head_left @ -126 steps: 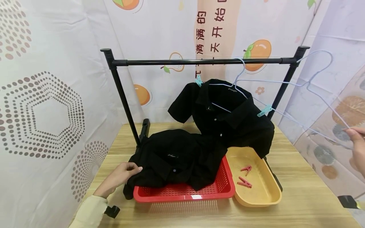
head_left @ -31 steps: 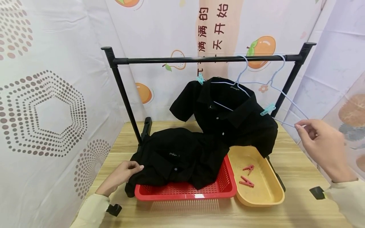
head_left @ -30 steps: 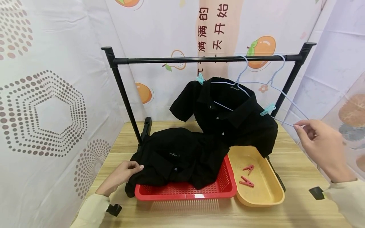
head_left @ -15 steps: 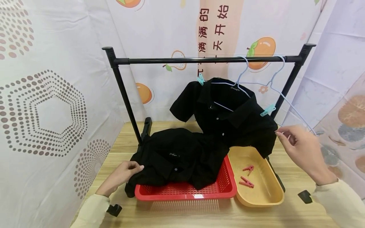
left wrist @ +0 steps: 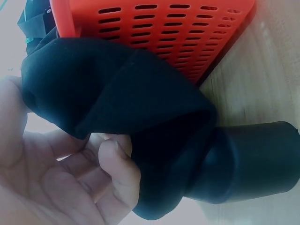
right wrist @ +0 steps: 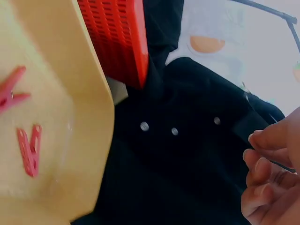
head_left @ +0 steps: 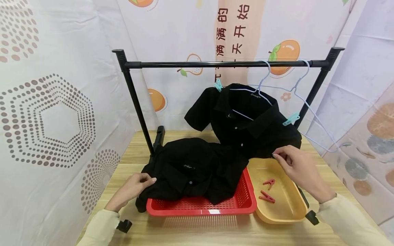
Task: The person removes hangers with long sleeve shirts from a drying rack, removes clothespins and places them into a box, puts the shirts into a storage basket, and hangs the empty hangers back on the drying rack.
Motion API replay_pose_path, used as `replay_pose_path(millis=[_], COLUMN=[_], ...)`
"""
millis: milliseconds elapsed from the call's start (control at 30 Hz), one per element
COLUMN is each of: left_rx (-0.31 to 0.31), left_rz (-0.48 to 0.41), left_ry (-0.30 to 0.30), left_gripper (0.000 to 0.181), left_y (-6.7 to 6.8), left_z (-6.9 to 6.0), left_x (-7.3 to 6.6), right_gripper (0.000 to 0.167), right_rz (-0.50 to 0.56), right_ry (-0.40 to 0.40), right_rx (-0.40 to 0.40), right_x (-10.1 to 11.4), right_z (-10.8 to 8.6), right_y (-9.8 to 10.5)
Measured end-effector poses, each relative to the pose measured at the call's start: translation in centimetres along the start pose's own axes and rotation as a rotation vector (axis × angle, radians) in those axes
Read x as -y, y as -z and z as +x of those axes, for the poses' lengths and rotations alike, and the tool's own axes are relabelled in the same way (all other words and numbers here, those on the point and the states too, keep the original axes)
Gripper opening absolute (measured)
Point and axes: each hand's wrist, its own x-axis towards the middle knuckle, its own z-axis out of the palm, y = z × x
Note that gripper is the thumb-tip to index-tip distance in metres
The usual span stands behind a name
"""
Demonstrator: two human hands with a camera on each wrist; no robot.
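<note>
In the head view the left hand (head_left: 130,189) pinches the left part of a black shirt (head_left: 191,164) lying over the red basket; the left wrist view shows its thumb and fingers at the folded cloth (left wrist: 93,84). Another black shirt (head_left: 243,133) hangs tilted on a pale blue hanger, with teal clips (head_left: 218,84) at its shoulders. Beside this shirt's lower right, above the yellow tray, is the right hand (head_left: 300,167), fingers loosely curled and holding nothing. The right wrist view shows those fingers (right wrist: 267,173) near the hanging shirt (right wrist: 187,159). A bare hanger (head_left: 295,88) hangs farther right.
A black rack (head_left: 184,64) spans the wooden table. At its front stand the red basket (head_left: 201,212) and, to its right, the yellow tray (head_left: 278,221) holding red clips (head_left: 266,196). Patterned curtains surround the table at the back and sides.
The right hand first brought the bare hanger onto the bar, then let it go and moved left toward the hanging shirt. The left hand keeps its hold on the lower shirt.
</note>
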Motion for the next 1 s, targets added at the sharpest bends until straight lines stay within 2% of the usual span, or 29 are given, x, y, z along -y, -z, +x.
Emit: replay_pose_path(millis=[200, 433, 667, 1000], left_rx=[0.009, -0.008, 0.014, 0.007], left_rz=[-0.018, 0.027, 0.008, 0.016], left_ry=[-0.004, -0.029, 0.001, -0.02], left_gripper=[0.032, 0.032, 0.032, 0.032], left_y=[0.0, -0.1, -0.4, -0.1], left_z=[0.1, 0.1, -0.3, 0.0], left_x=[-0.1, 0.1, 0.5, 0.4], right_gripper=[0.021, 0.019, 0.017, 0.013], right_rz=[0.066, 0.118, 0.149, 0.22], right_ry=[-0.005, 0.012, -0.014, -0.091], right_rx=[0.08, 0.136, 0.196, 0.338], right_x=[1.1, 2.3, 2.9, 3.5], right_z=[-0.5, -0.8, -1.0, -1.0], right_y=[-2.1, -4.0, -5.9, -8.0])
